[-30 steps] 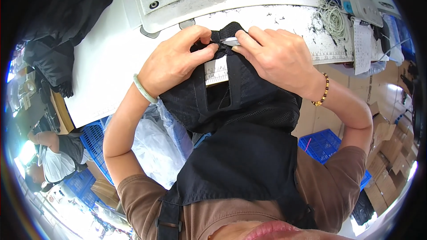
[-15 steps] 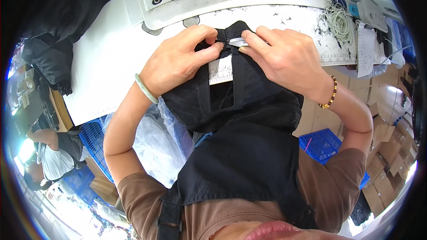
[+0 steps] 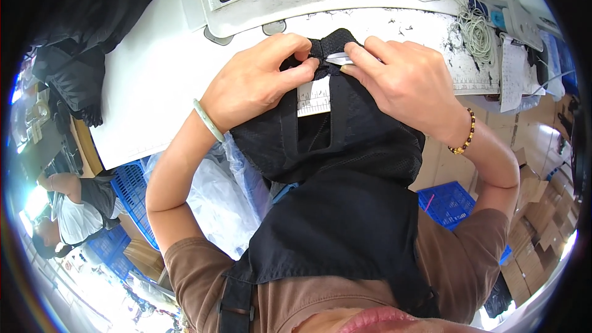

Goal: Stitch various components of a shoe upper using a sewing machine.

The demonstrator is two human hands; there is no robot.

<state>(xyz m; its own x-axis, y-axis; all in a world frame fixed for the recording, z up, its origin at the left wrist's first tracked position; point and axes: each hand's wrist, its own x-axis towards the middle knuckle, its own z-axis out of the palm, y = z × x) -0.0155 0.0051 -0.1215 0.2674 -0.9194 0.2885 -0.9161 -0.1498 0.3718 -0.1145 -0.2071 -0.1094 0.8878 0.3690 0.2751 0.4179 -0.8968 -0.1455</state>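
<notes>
A black fabric piece with mesh panels [image 3: 370, 126] lies over the table's near edge and hangs down in front of me. My left hand [image 3: 250, 83] is closed, pinching its far edge between thumb and forefinger beside a seam. Between the thumb and fingers of my right hand [image 3: 404, 80] is a small silver pointed tool, which looks like thread snips [image 3: 337, 58]. Its tip points left and touches the fabric close to my left fingertips. Most of the tool is hidden in my palm. A rectangular opening in the fabric shows the printed ruler scale [image 3: 314, 103] beneath.
A white machine bed [image 3: 259, 0] spans the far side of the worktable [image 3: 145, 95]. Tangled cord [image 3: 476, 34] lies far right, dark fabric [image 3: 74, 80] far left. Blue crates [image 3: 447, 202] and cardboard boxes [image 3: 536, 234] stand below. Another person [image 3: 80, 216] sits at left.
The whole view has shifted slightly, so the table and machine sit a little farther right. Both hands keep their grips on the fabric and the snips, with hardly any movement between them.
</notes>
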